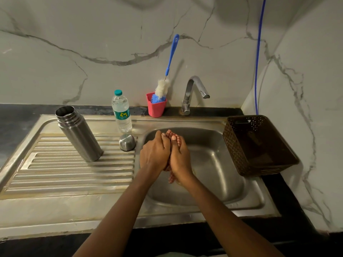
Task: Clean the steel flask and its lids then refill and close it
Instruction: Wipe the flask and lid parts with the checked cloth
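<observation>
Across the counter: steel sink unit (74,175), ribbed drainboard on the left, basin (213,164) on the right. Brown perforated basket (233,145) sits at the unit's right edge, beside the basin. Steel flask (79,134) stands uncapped on the drainboard, toward its back left corner. Tap (193,91) at the back edge; no stream visible. Water bottle (121,112), capped, stands at the drainboard's back edge. Bottle brush (171,54) rests head-down in a red cup (156,108) just behind the back edge.

Your left hand (155,153) and right hand (181,156) are pressed together over the basin's left side. The fingers of both are curled round a red checked cloth (171,178), which pokes out above and below them. Whether anything is wrapped inside: cannot tell. 1 steel cap (127,142) sits dome-up at the drainboard's right edge, just beside the basin.

Judgement: the step in hand looks like wringing the cloth, or wiping something within it. Only 1 lid is in view; the other is unaccounted for. The refill looks not yet begun. The next move likely calls for freeing 1 hand, steadying the flask, and pouring carefully into its narrow mouth.
</observation>
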